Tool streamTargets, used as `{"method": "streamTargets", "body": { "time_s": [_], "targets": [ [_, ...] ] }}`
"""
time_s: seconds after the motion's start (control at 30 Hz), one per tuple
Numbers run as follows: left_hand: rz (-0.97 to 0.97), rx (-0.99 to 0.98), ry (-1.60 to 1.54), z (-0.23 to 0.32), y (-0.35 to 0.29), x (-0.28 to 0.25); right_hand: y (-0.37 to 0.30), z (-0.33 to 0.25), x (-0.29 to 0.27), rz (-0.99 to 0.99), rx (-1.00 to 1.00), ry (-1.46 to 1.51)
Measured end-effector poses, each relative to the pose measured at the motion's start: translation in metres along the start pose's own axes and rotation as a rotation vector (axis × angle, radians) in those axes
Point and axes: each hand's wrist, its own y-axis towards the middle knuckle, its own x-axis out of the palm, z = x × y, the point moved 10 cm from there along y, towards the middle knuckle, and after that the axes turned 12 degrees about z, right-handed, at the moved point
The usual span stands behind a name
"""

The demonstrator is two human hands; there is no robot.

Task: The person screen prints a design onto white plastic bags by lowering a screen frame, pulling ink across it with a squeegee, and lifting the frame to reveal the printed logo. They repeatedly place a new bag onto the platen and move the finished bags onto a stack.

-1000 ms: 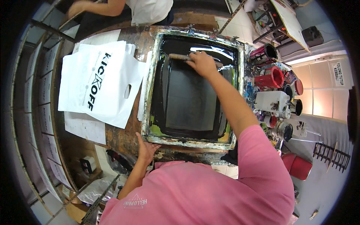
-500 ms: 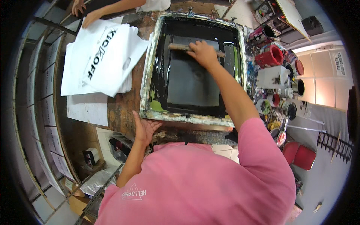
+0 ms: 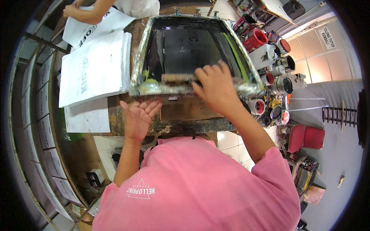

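Note:
A screen-printing frame (image 3: 150, 90) with a pale, paint-stained rim tilts up from the table at its near edge. Black ink covers its mesh (image 3: 181, 50), with green strips along the sides. At the near end of the mesh, my right hand (image 3: 216, 86) grips a wooden squeegee (image 3: 176, 77), which is slightly blurred. My left hand (image 3: 140, 115) is palm up with its fingers stretched out, just under the frame's near left edge; whether the fingertips touch the rim I cannot tell.
A stack of white printed sheets (image 3: 94, 71) lies left of the frame. Beyond it, another person's hand (image 3: 69, 10) handles a printed sheet (image 3: 90, 30). Paint tubs, including a red one (image 3: 255, 40), crowd the right side. A drying rack (image 3: 42, 127) stands at far left.
My right hand has drawn the squeegee toward me to the near end. The frame's near edge has risen. The other person has moved the top printed sheet away from the stack.

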Motion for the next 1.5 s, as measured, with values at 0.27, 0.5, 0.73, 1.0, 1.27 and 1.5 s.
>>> {"method": "streamTargets", "body": {
  "time_s": [0.27, 0.5, 0.73, 1.0, 1.27, 1.5],
  "targets": [
    [-0.086, 0.709, 1.413, -0.009, 0.067, 0.027, 0.084, 0.017, -0.067, 0.447, -0.002, -0.178],
    [0.223, 0.918, 2.186, -0.096, 0.105, -0.069, 0.094, 0.02, -0.07, 0.43, -0.025, -0.206],
    [0.203, 0.833, 2.193, -0.095, 0.109, -0.059, 0.12, 0.027, -0.081, 0.347, 0.059, -0.086],
    [0.273, 1.113, 1.396, -0.016, 0.099, 0.046, 0.136, 0.033, -0.087, 0.353, 0.052, -0.053],
    [0.43, 1.2, 1.069, 0.072, 0.066, 0.022, 0.133, 0.036, -0.077, 0.3, 0.05, -0.125],
    [0.416, 0.968, 0.976, 0.232, 0.071, -0.12, 0.124, 0.028, -0.074, 0.321, 0.044, -0.133]
  ]
}}
